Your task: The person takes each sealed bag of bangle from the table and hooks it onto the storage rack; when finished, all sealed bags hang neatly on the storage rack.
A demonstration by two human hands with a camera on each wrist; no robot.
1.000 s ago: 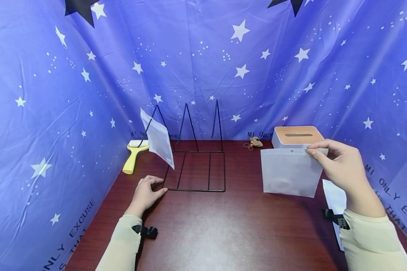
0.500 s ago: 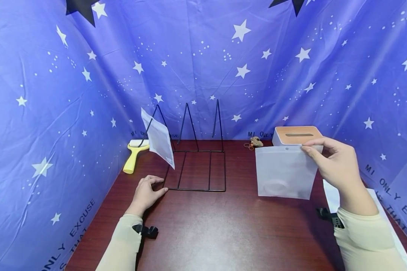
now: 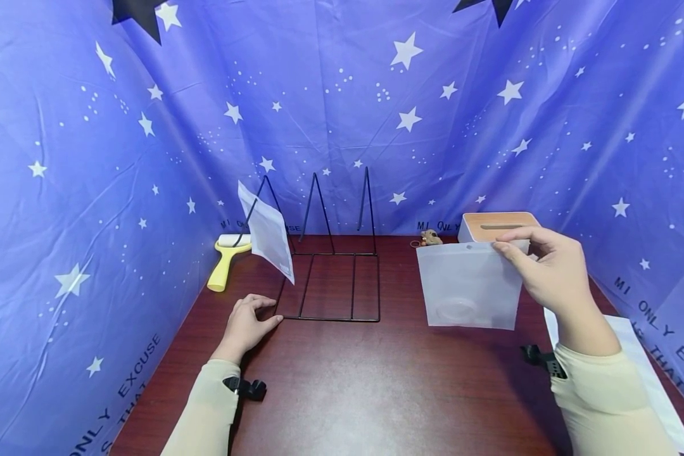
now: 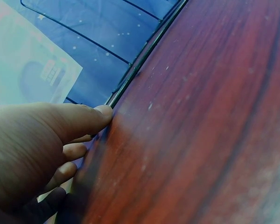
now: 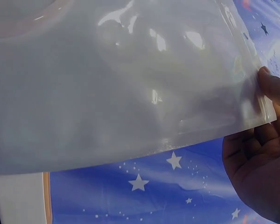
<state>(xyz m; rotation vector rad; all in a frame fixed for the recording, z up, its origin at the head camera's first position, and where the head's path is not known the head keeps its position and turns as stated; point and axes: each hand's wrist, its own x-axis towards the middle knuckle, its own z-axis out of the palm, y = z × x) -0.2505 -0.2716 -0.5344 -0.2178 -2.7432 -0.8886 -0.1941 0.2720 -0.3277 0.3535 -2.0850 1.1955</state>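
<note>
My left hand (image 3: 245, 326) grips the front left corner of a black wire rack (image 3: 379, 288) between thumb and fingers. The thumb tip (image 4: 102, 112) presses on the wire in the left wrist view. A white pouch (image 3: 270, 234) leans in the rack's leftmost slot, tilted. To the right, my right hand (image 3: 555, 266) pinches a second frosted zip pouch (image 3: 470, 285) by its top right corner and holds it above the table. Something round shows near that pouch's bottom, its kind unclear through the film.
A yellow-handled lint roller (image 3: 221, 269) lies left of the rack. At the back right stands a white tissue box (image 3: 500, 221) with a wooden lid, partly behind the pouch. A small animal figure (image 3: 431, 238) sits near it. White sheets (image 3: 633, 354) lie under the right forearm.
My right hand has carried the frosted pouch leftward toward the rack, slightly upward. My left hand, the rack and the pouch in it have stayed put.
</note>
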